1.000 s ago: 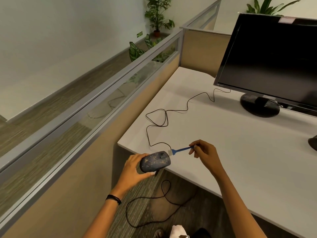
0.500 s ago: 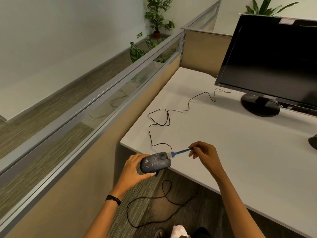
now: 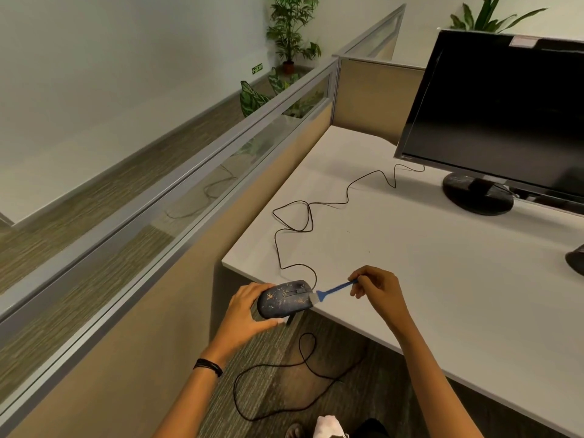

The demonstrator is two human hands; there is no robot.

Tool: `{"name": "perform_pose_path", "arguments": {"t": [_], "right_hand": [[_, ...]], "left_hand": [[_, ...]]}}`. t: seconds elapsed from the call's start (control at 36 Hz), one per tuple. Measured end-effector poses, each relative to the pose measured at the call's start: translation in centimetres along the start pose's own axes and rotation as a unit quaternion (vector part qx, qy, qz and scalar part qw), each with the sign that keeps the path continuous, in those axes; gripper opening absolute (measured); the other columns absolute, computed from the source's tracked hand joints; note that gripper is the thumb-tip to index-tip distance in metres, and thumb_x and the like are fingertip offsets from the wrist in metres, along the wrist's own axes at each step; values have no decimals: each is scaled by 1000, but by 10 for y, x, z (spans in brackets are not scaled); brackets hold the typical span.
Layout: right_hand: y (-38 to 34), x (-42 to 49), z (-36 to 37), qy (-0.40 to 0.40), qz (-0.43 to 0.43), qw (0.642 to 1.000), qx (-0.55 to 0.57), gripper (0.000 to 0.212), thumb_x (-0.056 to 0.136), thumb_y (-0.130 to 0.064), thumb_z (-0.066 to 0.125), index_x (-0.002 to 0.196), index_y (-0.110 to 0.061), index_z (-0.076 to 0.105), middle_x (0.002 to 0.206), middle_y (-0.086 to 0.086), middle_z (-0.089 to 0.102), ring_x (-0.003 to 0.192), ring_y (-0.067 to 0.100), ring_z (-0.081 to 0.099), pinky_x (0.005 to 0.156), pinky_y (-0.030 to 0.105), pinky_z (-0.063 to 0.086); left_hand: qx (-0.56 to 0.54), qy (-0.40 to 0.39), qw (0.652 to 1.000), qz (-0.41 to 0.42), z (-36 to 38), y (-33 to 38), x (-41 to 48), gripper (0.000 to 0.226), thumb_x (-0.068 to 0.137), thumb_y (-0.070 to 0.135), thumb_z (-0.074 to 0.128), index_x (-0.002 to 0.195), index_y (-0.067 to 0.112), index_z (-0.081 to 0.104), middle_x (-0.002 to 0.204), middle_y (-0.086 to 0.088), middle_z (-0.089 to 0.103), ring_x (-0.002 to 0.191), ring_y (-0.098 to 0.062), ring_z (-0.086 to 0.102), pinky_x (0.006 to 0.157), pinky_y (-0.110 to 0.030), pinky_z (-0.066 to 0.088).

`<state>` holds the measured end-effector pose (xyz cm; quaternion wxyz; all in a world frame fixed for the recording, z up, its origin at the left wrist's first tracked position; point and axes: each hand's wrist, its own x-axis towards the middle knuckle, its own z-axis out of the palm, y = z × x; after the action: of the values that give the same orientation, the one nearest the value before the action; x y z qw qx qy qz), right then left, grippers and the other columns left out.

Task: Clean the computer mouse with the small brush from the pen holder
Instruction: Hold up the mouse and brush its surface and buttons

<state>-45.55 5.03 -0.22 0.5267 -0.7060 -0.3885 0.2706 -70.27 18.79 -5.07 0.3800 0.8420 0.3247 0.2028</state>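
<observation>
A dark blue computer mouse (image 3: 286, 299), speckled with yellowish dirt, is held just off the near left corner of the white desk (image 3: 442, 279). My left hand (image 3: 246, 311) grips it from the rear and underneath. My right hand (image 3: 379, 289) pinches the handle of a small blue brush (image 3: 331, 291). Its pale bristles touch the front right end of the mouse. The mouse's black cable (image 3: 303, 216) loops across the desk toward the monitor. No pen holder is in view.
A black monitor (image 3: 505, 115) on a round stand (image 3: 477, 192) stands at the back right. A dark object (image 3: 576, 262) pokes in at the right edge. A beige and glass partition (image 3: 196, 197) runs along the left. Another black cable (image 3: 278, 374) lies on the carpet below.
The brush has slid a little toward the mouse's front right end, and both hands stay almost in place. The view has shifted slightly.
</observation>
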Motion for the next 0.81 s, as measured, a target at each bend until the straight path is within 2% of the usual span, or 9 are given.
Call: {"name": "perform_pose_path", "arguments": {"t": [0.11,0.25,0.36,0.44,0.58,0.72,0.81], "right_hand": [[0,-1,-2,14,1,1000,4,26,91,-1,44,85,-13,67,73,7,70,63,14,66,62,19,55],[-2,-2,-6,-6,14,1000,3,32,87,5,43,75,-13,67,64,10,68,55,13,64,57,17,54],[-4,-2,-7,10,4,1000,13,30,90,2,43,80,-13,67,70,9,69,58,13,64,58,18,54],[-3,-3,-7,0,2,1000,7,28,91,0,43,85,-12,67,73,8,71,59,11,64,59,17,54],[-1,-3,-5,-5,6,1000,1,32,86,6,43,75,-12,67,65,8,67,55,12,62,57,18,53],[-2,-3,-5,20,-10,1000,15,29,90,0,45,84,-16,68,72,6,71,62,17,64,60,19,54],[-2,-2,-6,-2,-5,1000,4,29,90,1,45,83,-15,68,72,7,70,63,18,64,61,18,53]], "left_hand": [[-2,1,1000,-1,0,-1,-1,63,62,59,74,115,50,42,111,31,45,110,10,38,92,-24,32],[-3,3,1000,-5,2,-1,0,63,65,47,79,117,46,44,112,28,46,110,7,38,95,-29,34],[-3,3,1000,-1,3,0,1,63,65,44,80,116,47,44,112,30,46,110,9,38,95,-30,34],[-2,3,1000,2,3,0,1,63,65,45,80,115,49,43,111,32,45,110,11,37,94,-28,33],[-8,3,1000,-3,4,-2,1,63,64,48,80,116,47,43,111,30,46,110,10,38,95,-29,34],[-11,4,1000,-7,4,-3,1,62,64,46,80,116,44,45,111,27,48,110,8,39,96,-31,34],[-12,4,1000,-9,3,-3,1,62,65,44,80,116,45,45,111,28,47,110,8,38,95,-29,33]]}}
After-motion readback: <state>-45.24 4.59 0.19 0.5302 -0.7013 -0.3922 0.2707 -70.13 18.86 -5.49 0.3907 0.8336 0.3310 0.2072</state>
